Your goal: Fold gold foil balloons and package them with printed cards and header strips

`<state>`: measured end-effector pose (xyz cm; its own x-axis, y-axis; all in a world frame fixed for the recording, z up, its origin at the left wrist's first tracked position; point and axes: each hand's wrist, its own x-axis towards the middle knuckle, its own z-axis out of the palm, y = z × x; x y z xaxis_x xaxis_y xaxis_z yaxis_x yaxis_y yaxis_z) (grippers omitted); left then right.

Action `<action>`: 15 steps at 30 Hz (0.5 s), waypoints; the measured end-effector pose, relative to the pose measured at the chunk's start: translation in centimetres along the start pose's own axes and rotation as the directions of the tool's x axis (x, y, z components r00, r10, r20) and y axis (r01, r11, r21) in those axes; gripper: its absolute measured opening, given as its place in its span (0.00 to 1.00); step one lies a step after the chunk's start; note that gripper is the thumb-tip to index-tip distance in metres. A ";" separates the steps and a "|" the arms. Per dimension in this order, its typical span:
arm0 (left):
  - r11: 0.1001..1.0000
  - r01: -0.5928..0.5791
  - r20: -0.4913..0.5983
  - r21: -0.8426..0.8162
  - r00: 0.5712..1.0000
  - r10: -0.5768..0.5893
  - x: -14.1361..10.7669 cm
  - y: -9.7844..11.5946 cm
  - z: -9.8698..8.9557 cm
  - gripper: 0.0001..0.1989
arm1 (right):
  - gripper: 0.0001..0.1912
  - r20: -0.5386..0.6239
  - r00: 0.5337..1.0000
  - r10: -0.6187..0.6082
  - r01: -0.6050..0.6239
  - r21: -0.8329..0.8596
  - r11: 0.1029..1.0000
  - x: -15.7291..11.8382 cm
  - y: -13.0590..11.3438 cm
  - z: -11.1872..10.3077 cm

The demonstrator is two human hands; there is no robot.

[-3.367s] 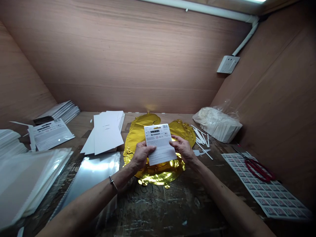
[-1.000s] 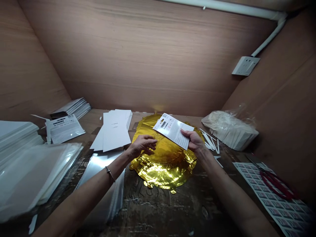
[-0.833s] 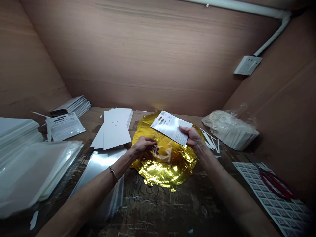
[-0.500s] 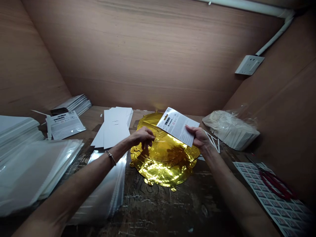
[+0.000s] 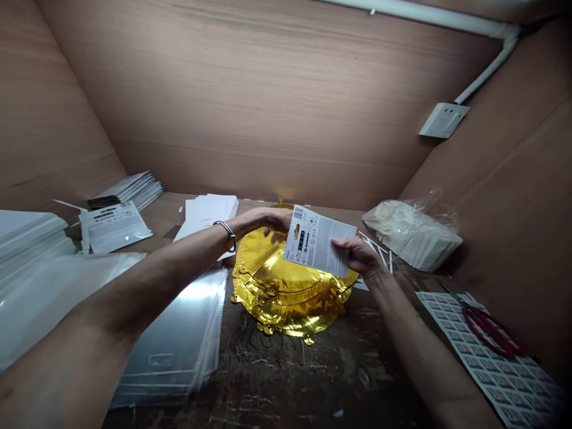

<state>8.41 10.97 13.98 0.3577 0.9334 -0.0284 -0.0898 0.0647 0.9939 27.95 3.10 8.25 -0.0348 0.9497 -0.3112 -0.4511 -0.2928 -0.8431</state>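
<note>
My right hand (image 5: 361, 256) grips a white printed card (image 5: 318, 244) by its right edge, thumb on the front. The card has a hang hole and dark printed icons, and it is tilted above a pile of gold foil balloons (image 5: 290, 298). My left hand (image 5: 279, 221), a metal bangle on its wrist, reaches over the foil to the card's left edge. Part of that hand is behind the card, so I cannot tell whether it holds anything. The balloons lie flat on the dark worn table (image 5: 286, 381), their tabs sticking out.
Clear plastic sleeves (image 5: 179, 333) and white cards (image 5: 205, 208) lie left of the foil. Further left are a packed printed card (image 5: 117, 225) and a stack of folded cards (image 5: 129, 189). At right are bagged wooden sticks (image 5: 413, 235), a sticker sheet (image 5: 482, 357) and red-handled scissors (image 5: 489, 333).
My left hand has moved up and right, from above the foil to behind the card's left edge. The card has turned slightly and dropped a little in my right hand.
</note>
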 end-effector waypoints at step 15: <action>0.842 0.129 -0.025 -0.524 0.986 -0.167 -6.5 -10.5 3.1 0.18 | 0.07 -0.261 0.960 -0.101 0.184 0.318 0.930 2.3 2.8 1.5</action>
<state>9.85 3.10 4.10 0.3443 0.9180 -0.1967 -0.5167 0.3601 0.7767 25.32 4.61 5.86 0.2450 0.9122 -0.3285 -0.7095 -0.0622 -0.7019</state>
